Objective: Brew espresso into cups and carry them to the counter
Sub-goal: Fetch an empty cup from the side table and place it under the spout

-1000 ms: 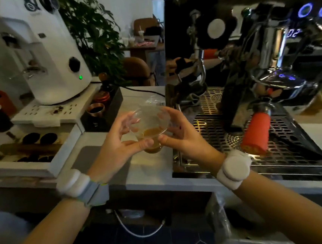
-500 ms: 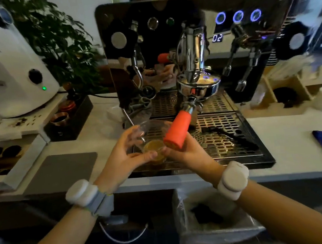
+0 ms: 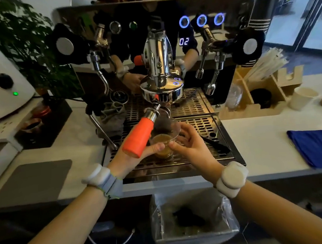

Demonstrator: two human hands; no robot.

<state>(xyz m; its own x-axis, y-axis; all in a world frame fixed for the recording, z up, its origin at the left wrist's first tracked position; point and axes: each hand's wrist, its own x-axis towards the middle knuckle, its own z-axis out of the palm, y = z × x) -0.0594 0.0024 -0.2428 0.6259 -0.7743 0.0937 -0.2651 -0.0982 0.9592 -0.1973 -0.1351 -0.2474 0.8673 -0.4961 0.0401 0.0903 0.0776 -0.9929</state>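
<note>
Cup point(image 3: 164, 141), clear plastic, partly filled with brown espresso, held over the drip tray grate point(image 3: 201, 122) just below and right of the orange portafilter handle point(image 3: 138, 138), under the chrome group head point(image 3: 162, 86). Pinched low on its wall from both sides: left hand point(image 3: 132, 155) with thumb tip on the near left side, rest of it hidden behind the handle; right hand point(image 3: 190, 145) with fingers curled round the right side and rim. Thin, soft walls, likely to buckle under a hard squeeze and slop coffee over the rim. Close to the handle: risks a knock on the way out, tipping the cup. Probably hot through such thin plastic, tempting a loosened grip. Black brush point(image 3: 215, 145) on the grate near the right hand, possible snag. Blue cloth point(image 3: 318, 147) well apart on the white surface point(image 3: 258, 132), handy for spills.
</note>
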